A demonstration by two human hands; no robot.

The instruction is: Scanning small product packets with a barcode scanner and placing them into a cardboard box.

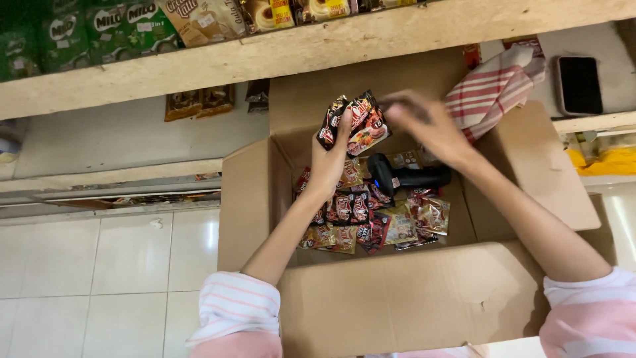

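Left hand (329, 159): raised over the open cardboard box (411, 298), fingers and thumb pinched on a small stack of red-and-black snack sachets (354, 122), held upright above the box.

Right hand (427, 126): blurred, just beside the held sachets on their right; fingers look loosely spread toward the top edge of the packets, but whether they touch I cannot tell.

Sachets in hand: between the two sets of fingertips, well above the box floor, tilted slightly toward the shelf.

Loose sachets (371, 222): a scatter of the same kind of packets lies on the box bottom, below the left wrist, unstacked.

Barcode scanner (397, 176): black, handheld, resting on the packets in the box, under the right hand and not held.

Striped cloth (493, 89): red and white, draped over the far box flap, beyond the right fingers.

Wooden shelf (285, 53): runs past the fingertips, with green and tan packets on it.

Progress, as I judge it: only one handful is up; most packets are in the box and unsorted.
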